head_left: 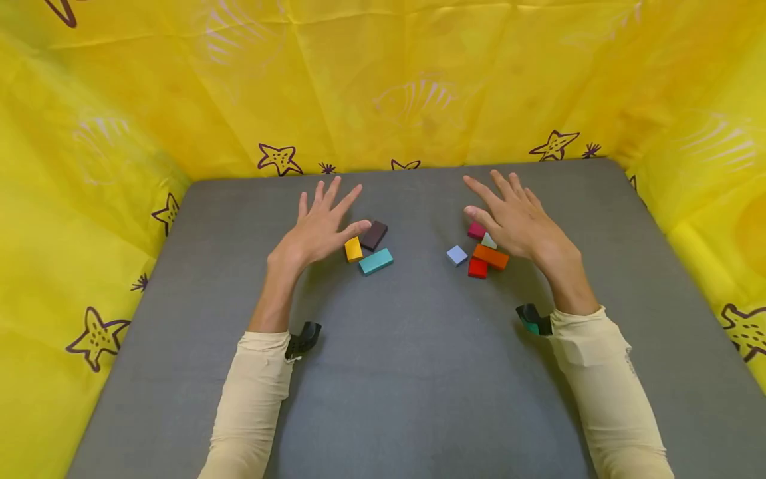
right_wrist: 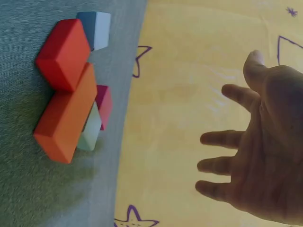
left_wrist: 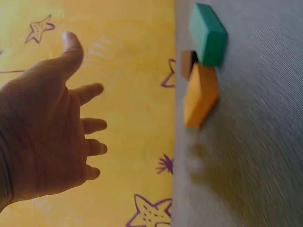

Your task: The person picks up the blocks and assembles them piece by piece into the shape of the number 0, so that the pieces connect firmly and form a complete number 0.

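My left hand is held over the table with fingers spread, holding nothing. By its thumb lie a yellow block, a dark brown block and a teal block. Opposite, my right hand hovers palm down, its fingers spread too. Close to that thumb is a group: a crimson block, a pale green block, an orange block and a red block. A light blue block sits just left of them. In the right wrist view, the orange block meets the red one.
The blocks stand on a grey table. Yellow cloth printed with starfish and fish hangs along the back and both sides. Dark wrist mounts stick out from the sleeves.
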### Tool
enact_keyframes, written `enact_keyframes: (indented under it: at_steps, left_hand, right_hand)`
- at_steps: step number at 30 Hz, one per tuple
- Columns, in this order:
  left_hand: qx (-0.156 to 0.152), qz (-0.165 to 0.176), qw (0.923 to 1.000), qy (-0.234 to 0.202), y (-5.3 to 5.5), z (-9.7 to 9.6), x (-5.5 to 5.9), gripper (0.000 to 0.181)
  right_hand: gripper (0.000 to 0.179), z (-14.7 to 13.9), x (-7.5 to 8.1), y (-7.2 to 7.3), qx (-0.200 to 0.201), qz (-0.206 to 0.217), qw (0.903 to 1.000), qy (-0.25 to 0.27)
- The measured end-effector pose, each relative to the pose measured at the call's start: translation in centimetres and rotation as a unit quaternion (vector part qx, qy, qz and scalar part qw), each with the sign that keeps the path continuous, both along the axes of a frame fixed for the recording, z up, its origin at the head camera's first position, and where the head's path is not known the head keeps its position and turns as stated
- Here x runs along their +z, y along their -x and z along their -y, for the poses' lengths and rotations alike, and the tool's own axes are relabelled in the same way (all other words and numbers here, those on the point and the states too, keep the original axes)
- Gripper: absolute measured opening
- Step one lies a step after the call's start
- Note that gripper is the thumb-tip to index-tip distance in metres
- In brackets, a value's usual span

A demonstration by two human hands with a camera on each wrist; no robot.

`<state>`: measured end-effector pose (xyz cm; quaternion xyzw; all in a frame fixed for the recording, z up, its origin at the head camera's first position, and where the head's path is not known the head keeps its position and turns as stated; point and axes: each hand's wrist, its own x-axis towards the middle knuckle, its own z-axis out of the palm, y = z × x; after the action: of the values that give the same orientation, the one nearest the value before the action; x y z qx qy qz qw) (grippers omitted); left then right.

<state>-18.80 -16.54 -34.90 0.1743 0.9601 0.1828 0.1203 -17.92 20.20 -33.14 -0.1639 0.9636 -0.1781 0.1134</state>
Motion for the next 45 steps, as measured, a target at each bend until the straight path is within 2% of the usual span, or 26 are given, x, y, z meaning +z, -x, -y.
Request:
enact_keyframes:
  at_steps: [6, 11, 18, 23, 28, 31, 34, 37, 40, 43, 45]
  left_hand:
    - [-0.015, 0.009, 0.9998, -0.004, 0.7, -1.3, 0.6, 0.077]
    - [-0.022, 0.014, 0.9996, 0.010, 1.4, -2.1, 0.5, 0.077]
    - [-0.026, 0.016, 0.9994, 0.016, 1.7, -2.3, 0.6, 0.077]
    - [-0.050, 0.012, 0.9983, 0.029, 2.1, -2.3, 0.4, 0.080]
    - [-0.062, 0.004, 0.9978, 0.022, 2.2, -2.6, 0.4, 0.081]
    - [-0.066, -0.002, 0.9976, 0.023, 1.8, -3.0, 0.7, 0.077]
    - [-0.061, -0.002, 0.9974, 0.039, 1.2, -3.3, 1.1, 0.065]
    - [-0.069, 0.021, 0.9957, 0.058, 0.9, -3.4, 1.5, 0.045]
    - [-0.091, 0.076, 0.9901, 0.075, 0.7, -3.3, 1.7, 0.024]
    - [-0.105, 0.130, 0.9811, 0.097, 0.8, -3.2, 1.6, 0.017]
    - [-0.106, 0.148, 0.9772, 0.110, 0.9, -3.3, 1.4, 0.017]
  right_hand:
    - [0.069, 0.7, -0.2, 0.7, 0.007, 0.005, 0.9999, 0.007]
    - [0.069, 1.0, -0.7, 1.2, 0.014, 0.006, 0.9999, 0.006]
    - [0.068, 1.6, -1.2, 2.0, 0.033, 0.001, 0.9995, 0.004]
    - [0.067, 2.2, -1.2, 2.3, 0.049, 0.002, 0.9988, -0.005]
    - [0.065, 3.2, -1.4, 1.9, 0.102, -0.027, 0.9943, 0.013]
    - [0.063, 4.0, -1.7, 1.7, 0.137, -0.054, 0.9888, 0.024]
    - [0.061, 5.0, -1.9, 1.5, 0.157, -0.059, 0.9855, 0.026]
    - [0.061, 6.0, -2.3, 1.4, 0.174, -0.056, 0.9828, 0.027]
    - [0.060, 6.9, -2.7, 1.2, 0.199, -0.057, 0.9778, 0.031]
    - [0.059, 8.1, -3.3, 0.9, 0.234, -0.055, 0.9697, 0.043]
    - [0.058, 9.0, -3.8, 0.8, 0.258, -0.049, 0.9637, 0.051]
